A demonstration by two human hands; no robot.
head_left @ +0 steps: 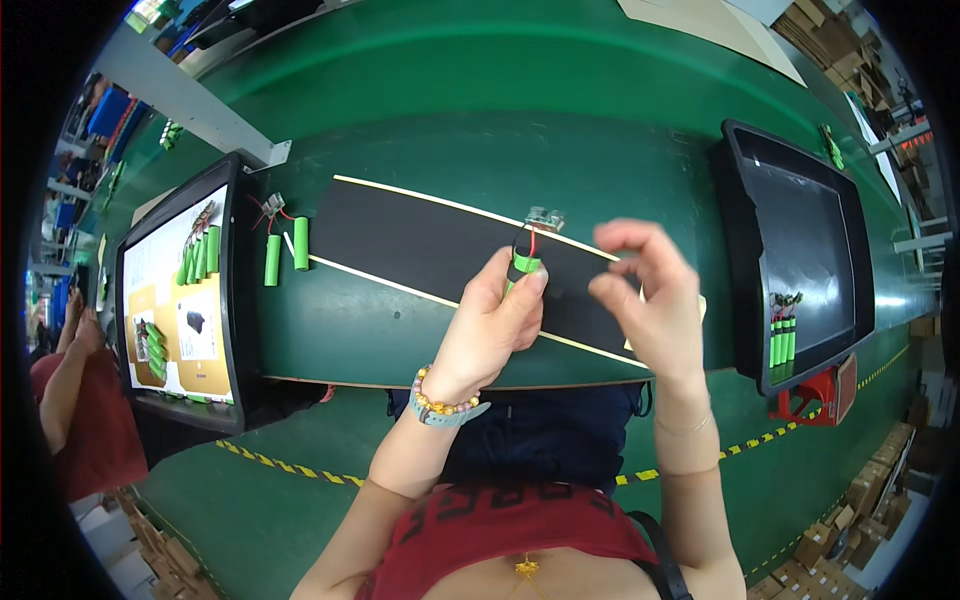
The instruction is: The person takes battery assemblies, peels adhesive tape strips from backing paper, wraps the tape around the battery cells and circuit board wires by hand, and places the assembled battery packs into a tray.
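Your left hand (495,325) pinches a green battery (526,264) upright above the black mat (420,245), thumb pressed on its side, red and black wires running up to a small circuit board (545,216). Your right hand (650,300) hovers just beside it, fingers curled and holding nothing. Two more green batteries (286,252) lie off the mat's left end, near the left tray (232,290).

Left hand (493,325) grips green battery (525,264) over black mat (420,245).

A green bench (400,340) carries a black mat (420,245) and two green cells (286,252).
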